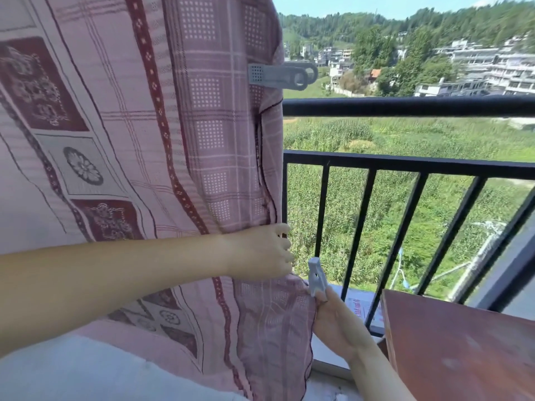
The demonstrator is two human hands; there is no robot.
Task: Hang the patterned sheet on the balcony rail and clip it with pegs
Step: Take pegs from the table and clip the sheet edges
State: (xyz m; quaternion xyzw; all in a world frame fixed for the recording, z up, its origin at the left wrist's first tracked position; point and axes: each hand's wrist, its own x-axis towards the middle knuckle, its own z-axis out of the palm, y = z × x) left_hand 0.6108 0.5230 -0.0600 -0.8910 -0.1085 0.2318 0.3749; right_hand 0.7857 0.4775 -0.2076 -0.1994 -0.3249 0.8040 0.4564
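The pink patterned sheet [121,134] hangs over the black balcony rail [405,106] and fills the left half of the view. A grey peg [278,74] clamps its right edge high up, above the rail. My left hand [263,250] reaches across and presses the sheet's right edge against the upright bars, fingers curled around the fabric. Below it my right hand [335,316] pinches a second grey peg [317,275] by its tail, jaws pointing up, right beside the sheet's lower edge.
Black vertical bars [356,233] run under a lower crossbar [405,164]. A reddish-brown board [460,342] leans at the lower right, close to my right forearm. A printed box [360,306] lies on the ledge behind the bars. Fields and buildings lie far beyond.
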